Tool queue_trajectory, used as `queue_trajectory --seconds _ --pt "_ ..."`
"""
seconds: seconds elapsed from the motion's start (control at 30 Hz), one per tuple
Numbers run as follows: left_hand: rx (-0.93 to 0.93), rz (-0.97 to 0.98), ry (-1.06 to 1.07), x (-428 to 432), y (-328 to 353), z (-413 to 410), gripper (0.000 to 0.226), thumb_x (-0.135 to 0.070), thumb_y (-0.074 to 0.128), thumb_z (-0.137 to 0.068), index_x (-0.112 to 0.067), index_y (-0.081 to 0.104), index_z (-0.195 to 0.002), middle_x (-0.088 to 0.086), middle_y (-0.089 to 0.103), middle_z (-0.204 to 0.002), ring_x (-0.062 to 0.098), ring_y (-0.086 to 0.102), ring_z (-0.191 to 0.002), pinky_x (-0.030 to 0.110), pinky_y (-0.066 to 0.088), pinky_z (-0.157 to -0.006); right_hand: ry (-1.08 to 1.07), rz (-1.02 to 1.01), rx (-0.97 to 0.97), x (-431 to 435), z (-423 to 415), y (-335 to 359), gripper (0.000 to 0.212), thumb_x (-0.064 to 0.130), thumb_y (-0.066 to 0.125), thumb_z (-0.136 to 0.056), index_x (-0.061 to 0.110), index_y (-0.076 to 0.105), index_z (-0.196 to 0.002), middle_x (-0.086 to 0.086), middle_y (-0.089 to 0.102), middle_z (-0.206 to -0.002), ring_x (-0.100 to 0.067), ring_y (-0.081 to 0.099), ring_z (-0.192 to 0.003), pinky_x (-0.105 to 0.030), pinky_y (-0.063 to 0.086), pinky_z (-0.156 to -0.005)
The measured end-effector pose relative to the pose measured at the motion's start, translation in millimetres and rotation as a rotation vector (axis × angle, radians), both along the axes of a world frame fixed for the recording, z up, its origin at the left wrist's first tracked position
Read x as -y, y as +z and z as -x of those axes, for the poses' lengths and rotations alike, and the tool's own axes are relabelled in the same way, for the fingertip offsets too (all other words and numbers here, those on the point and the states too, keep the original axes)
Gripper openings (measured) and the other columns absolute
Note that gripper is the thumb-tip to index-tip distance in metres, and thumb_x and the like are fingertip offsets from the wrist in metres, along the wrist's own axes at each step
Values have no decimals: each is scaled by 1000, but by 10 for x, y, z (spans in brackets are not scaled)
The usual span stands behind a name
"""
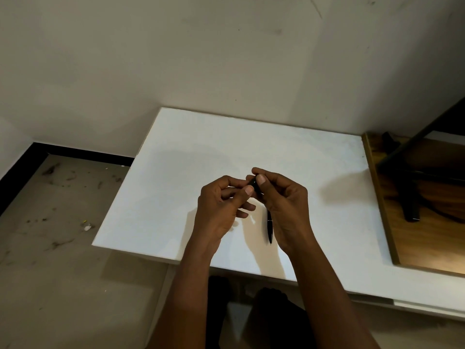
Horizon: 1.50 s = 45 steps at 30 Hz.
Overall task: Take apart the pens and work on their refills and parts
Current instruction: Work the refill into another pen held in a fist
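Currently both hands are raised over the white table, meeting near its centre. The right hand has its fingers curled; the thumb presses on a short black pen part while the index finger arches over the part's upper end, forming a tight pinch. The left hand approaches from 9 o'clock with its fingers also curled. Its thumb tip lies against the near side of the same part and the index finger closes in from above, so the part is pinched from both sides. The lower left fingers are folded loosely toward the palm and hold nothing visible.

At 6 o'clock from the pinch, a slim black pen runs lengthwise just beside the inner edge of the right palm, with its tip toward 6 o'clock. Its upper end is hidden behind the right hand, so whether it joins the pinched part cannot be told.

At 3 o'clock from the hands, a wooden board adjoins the table and carries a black stand.
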<state>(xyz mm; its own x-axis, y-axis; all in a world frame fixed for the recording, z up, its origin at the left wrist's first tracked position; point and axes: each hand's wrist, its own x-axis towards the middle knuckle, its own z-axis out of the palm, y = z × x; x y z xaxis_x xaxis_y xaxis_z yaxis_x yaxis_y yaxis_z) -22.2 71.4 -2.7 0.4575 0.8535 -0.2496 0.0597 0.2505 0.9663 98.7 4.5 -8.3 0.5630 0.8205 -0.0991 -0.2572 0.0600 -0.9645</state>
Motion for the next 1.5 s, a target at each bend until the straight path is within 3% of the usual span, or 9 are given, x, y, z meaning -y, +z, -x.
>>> queue_trajectory --seconds 0.2,0.33,0.4,0.5,0.57,0.77,0.97,1.13,1.5 --pt "55 52 -4 8 44 2 15 -22 74 -90 -11 67 -99 10 80 -85 26 78 -77 26 56 -56 -2 -25 -222 -29 18 59 29 12 63 -98 10 67 -127 -20 76 -100 -30 72 -107 -35 58 -91" --pt "86 67 -37 19 61 -8 15 -21 73 -90 -8 68 -97 13 80 -86 26 78 -82 27 59 -61 65 41 -96 -15 42 51 25 22 60 -100 2 72 -108 -19 75 -109 -39 71 -105 -46 59 -90" --pt "80 80 -14 13 70 -6 20 -28 70 -93 -8 70 -95 10 80 -89 24 78 -85 28 61 -66 27 0 -90 -21 42 74 24 22 55 -103 3 70 -103 -17 75 -107 -35 72 -103 -41 59 -89" --pt "38 97 130 -21 65 39 33 -38 62 -97 -7 73 -95 7 79 -87 18 77 -81 29 63 -71 -70 -136 -309 -12 -95 170 22 26 50 -105 12 65 -98 -10 73 -88 -30 72 -92 -38 58 -88" --pt "67 159 166 -43 65 88 32 -36 60 -98 -7 74 -93 9 77 -81 18 74 -72 27 61 -64 -105 -279 -524 23 -213 229 24 35 49 -104 18 63 -94 -1 59 -73 -21 65 -73 -38 58 -83" --pt "85 351 -207 69 88 33 23 -23 62 -98 -8 79 -98 16 78 -90 21 75 -78 25 59 -67 -154 -530 -845 251 -494 235 48 58 44 -100 17 52 -76 4 27 -60 -13 25 -51 -26 25 -53" --pt "142 387 -316 140 115 -30 26 -27 76 -82 -12 80 -103 15 78 -104 23 76 -94 24 60 -77 -251 -570 -1031 336 -559 178 50 44 44 -95 17 33 -53 2 22 -44 -13 15 -41 -27 18 -42" --pt "194 413 -354 181 105 -71 33 -30 80 -77 -13 80 -105 14 78 -105 21 76 -95 23 60 -78 -276 -588 -1066 311 -563 190 38 28 43 -83 16 33 -48 5 14 -46 -13 8 -43 -27 16 -40" --pt "308 442 -337 200 118 -155 29 -27 81 -70 -16 82 -97 8 80 -96 15 77 -85 20 60 -71 -209 -658 -1006 311 -576 265 41 29 40 -85 14 37 -47 5 14 -45 -12 9 -40 -25 19 -37"
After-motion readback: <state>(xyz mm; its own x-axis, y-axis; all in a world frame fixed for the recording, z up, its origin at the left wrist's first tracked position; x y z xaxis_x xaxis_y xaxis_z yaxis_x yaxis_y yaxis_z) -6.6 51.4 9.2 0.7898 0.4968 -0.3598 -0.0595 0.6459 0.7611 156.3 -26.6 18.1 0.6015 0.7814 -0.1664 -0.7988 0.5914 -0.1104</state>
